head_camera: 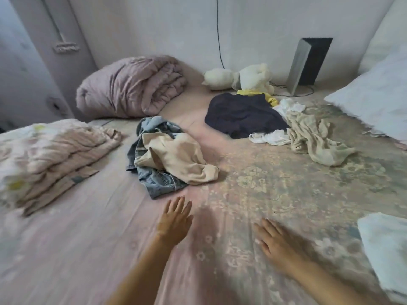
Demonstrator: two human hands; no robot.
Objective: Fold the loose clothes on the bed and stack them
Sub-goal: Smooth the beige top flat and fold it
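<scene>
— Two hands, both with nothing in them. The left hand (174, 221) has its fingers (178, 205) straight and slightly spread, reaching over the bed sheet (253, 190); the right hand (277, 241) lies palm down with its fingers (262, 230) stretched out, close together, on or just above the sheet.

— And the clothes?

— Nearest, just beyond the left fingertips, a crumpled heap: a cream garment (176, 159) lying on top of denim jeans (154, 179). Neither hand touches it.

— Further out?

— Toward the far right, a second loose pile: a dark navy garment (242, 115) spread flat, a yellow piece (267, 95) peeking from behind it, white clothes (271, 137) at its near edge, and a beige knit garment (315, 137) trailing to the right.

— Anything else around the edges?

— A folded striped quilt (50, 155) at the left, a rolled mauve duvet (132, 86) behind it, a white plush toy (242, 78) against the wall, and a dark box-like device (308, 62) with a cable beside it. A white pillow (374, 95) sits far right, and a pale blue cloth (385, 245) lies at the near right edge.
</scene>
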